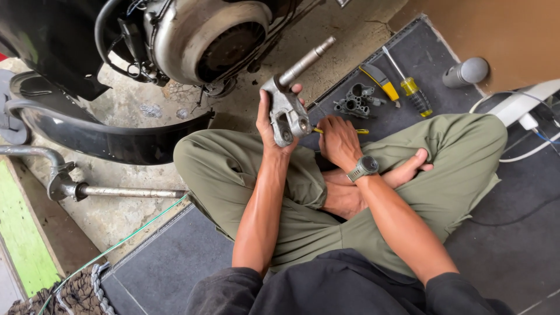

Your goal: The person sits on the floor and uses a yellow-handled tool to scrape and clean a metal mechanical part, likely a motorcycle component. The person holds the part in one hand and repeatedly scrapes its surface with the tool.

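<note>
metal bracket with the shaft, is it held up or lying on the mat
Held up: the left hand grips the metal bracket above the knee, its shaft angled upward, clear of the mat.

carburettor body [357,100] on mat [175,262] | screwdriver [408,84] right of it | engine [201,38] left, behind

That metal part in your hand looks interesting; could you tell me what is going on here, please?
A person sits cross-legged on a dark mat beside a scooter engine. The left hand holds up a grey metal part with a shaft sticking out. The right hand grips a thin yellow-handled tool just beside it. A carburettor body and two screwdrivers lie on the mat.
</note>
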